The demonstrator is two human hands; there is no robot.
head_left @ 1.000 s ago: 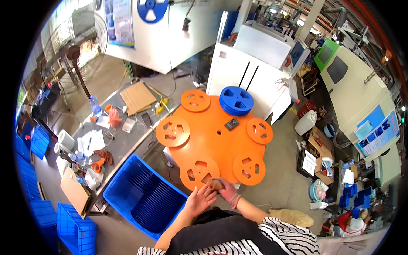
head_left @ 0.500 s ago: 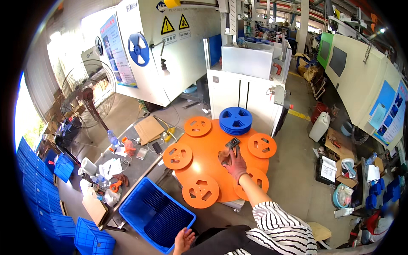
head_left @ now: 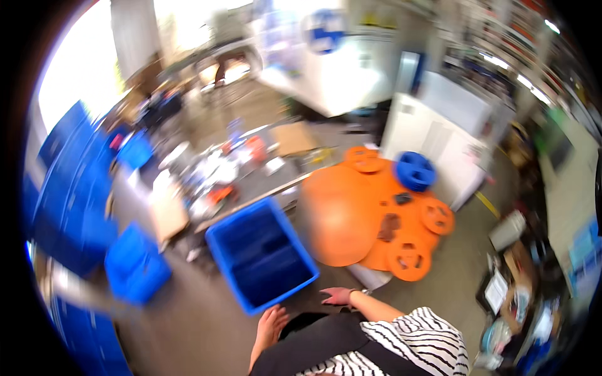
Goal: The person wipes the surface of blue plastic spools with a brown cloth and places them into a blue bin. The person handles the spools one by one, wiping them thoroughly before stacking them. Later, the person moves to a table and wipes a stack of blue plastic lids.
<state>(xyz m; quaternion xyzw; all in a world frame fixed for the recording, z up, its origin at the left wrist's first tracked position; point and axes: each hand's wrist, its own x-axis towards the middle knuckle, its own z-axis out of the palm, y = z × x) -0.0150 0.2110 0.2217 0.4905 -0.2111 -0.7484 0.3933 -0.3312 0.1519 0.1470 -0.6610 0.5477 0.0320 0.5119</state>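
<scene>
My left hand (head_left: 271, 323), bare, is near the front corner of a blue plastic bin (head_left: 216, 250), its fingers stretched out and holding nothing. My right hand (head_left: 337, 296), in a reddish glove, is held low between the bin and the orange table (head_left: 379, 250). Its fingers point left, apart and with nothing in them. Dark blue contents show inside the bin, too blurred to make out singly. On the orange table lie flat orange reel discs (head_left: 409, 261), a stack of blue reels (head_left: 415, 171), a small black object (head_left: 402, 198) and a crumpled brown thing (head_left: 389, 227).
Left of the bin, a cluttered grey workbench (head_left: 251, 188) holds papers, bottles and cardboard (head_left: 293, 138). Blue crates (head_left: 135, 263) stand at the far left. A white machine cabinet (head_left: 433, 138) is behind the orange table. Boxes and a white jug (head_left: 508, 230) stand at right.
My right hand has left the brown thing on the orange table and drawn back toward my body. The view has swung left and is blurred; my left hand stays near the bin.
</scene>
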